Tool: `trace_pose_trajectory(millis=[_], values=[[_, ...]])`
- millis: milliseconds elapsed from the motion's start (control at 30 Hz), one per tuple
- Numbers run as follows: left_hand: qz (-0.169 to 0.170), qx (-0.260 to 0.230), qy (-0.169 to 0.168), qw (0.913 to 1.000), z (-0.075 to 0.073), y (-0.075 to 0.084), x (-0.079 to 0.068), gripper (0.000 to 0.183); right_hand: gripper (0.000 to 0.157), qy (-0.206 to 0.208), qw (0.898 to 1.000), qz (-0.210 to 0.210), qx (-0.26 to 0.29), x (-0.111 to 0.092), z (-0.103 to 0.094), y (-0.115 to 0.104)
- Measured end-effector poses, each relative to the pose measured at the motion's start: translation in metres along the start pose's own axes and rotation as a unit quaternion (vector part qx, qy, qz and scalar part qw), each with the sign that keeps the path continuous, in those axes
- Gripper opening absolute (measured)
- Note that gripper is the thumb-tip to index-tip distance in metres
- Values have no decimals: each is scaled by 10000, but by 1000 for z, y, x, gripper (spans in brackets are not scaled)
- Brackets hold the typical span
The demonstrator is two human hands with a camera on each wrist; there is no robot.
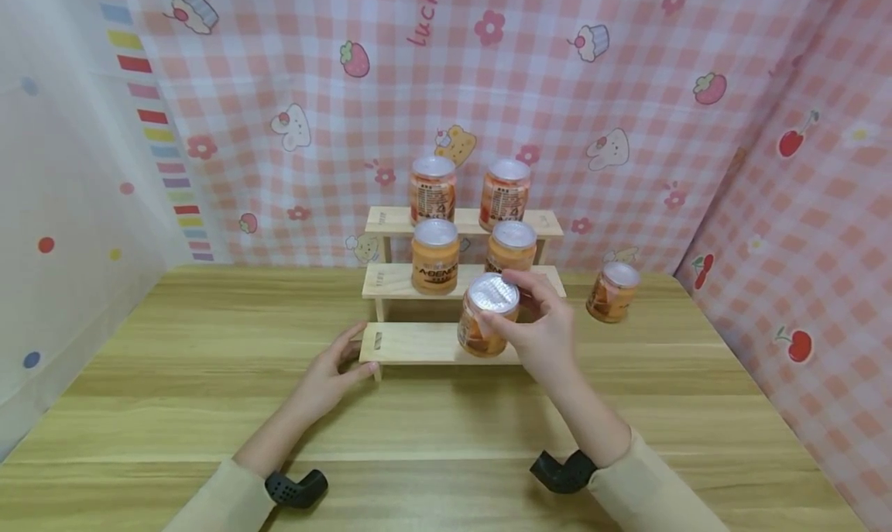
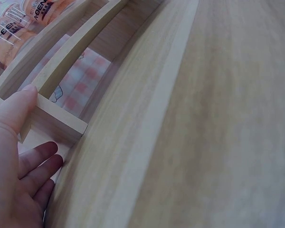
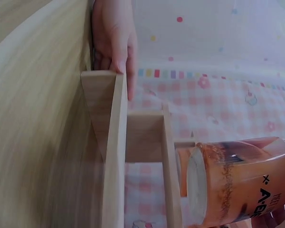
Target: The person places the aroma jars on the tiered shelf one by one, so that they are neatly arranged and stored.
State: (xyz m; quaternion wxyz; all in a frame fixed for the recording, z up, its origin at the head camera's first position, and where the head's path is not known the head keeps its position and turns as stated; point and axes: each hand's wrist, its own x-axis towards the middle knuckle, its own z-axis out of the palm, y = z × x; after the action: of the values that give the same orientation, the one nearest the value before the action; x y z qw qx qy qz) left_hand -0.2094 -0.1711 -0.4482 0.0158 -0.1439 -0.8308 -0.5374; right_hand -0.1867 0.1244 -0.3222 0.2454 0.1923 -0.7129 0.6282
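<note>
My right hand (image 1: 547, 334) grips a clear jar (image 1: 481, 334) with orange contents, a printed label and a silvery lid, thumb and fingers round its upper part. This jar (image 3: 249, 183) is held over the right half of the lowest step of a three-tier wooden shelf (image 1: 411, 342), with a gap under its base in the right wrist view. My left hand (image 1: 327, 373) holds the left end of that lowest step, thumb (image 2: 21, 107) on the front corner and other fingers around the side.
Two jars (image 1: 433, 191) (image 1: 506, 195) stand on the top step and two more (image 1: 435, 257) (image 1: 512, 245) on the middle one, the right one partly behind my hand. Another jar (image 1: 612, 292) is on the wooden table (image 1: 446, 447), right of the shelf. A checked cloth (image 1: 313, 75) hangs behind.
</note>
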Motion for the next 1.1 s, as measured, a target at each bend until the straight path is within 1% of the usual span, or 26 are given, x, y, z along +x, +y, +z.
trace_pose_trajectory(millis=[100, 167, 367, 467, 500, 600, 667, 700, 767, 933, 1033, 1100], values=[[-23, -106, -3, 9999, 1, -2, 1, 73, 48, -156, 9999, -8, -15, -1, 9, -10], [-49, -202, 2, 9998, 0, -1, 1, 73, 48, -243, 9997, 67, -31, -2, 14, -12], [78, -145, -33, 9999, -3, 29, -8, 70, 49, -297, 9992, 266, -102, -3, 27, -8], [90, -160, -23, 9998, -2, 20, -6, 71, 50, -279, 9990, 316, -170, -3, 33, -2], [114, -126, -19, 9999, -2, 16, -5, 72, 50, -283, 9989, 335, -139, -3, 35, 4], [44, -199, -4, 9998, -1, 12, -3, 72, 52, -282, 9989, 376, -62, -3, 39, 23], [54, -171, -13, 9998, -1, 20, -5, 71, 54, -276, 9989, 375, 3, -3, 41, 37], [45, -184, -18, 9998, -1, 21, -6, 70, 54, -266, 9990, 370, 16, -3, 43, 40], [21, -208, -21, 9998, -1, 19, -5, 71, 54, -246, 9990, 376, 0, -3, 46, 44], [-2, -153, -13, 9999, 0, 0, -1, 74, 51, -159, 9992, 333, -150, -4, 53, 49], [-10, -119, -10, 9999, 0, -2, 0, 75, 50, -142, 9995, 250, -156, -4, 56, 51], [-37, -133, -2, 9999, 0, 2, -1, 74, 50, -143, 9995, 222, -158, -4, 57, 52]])
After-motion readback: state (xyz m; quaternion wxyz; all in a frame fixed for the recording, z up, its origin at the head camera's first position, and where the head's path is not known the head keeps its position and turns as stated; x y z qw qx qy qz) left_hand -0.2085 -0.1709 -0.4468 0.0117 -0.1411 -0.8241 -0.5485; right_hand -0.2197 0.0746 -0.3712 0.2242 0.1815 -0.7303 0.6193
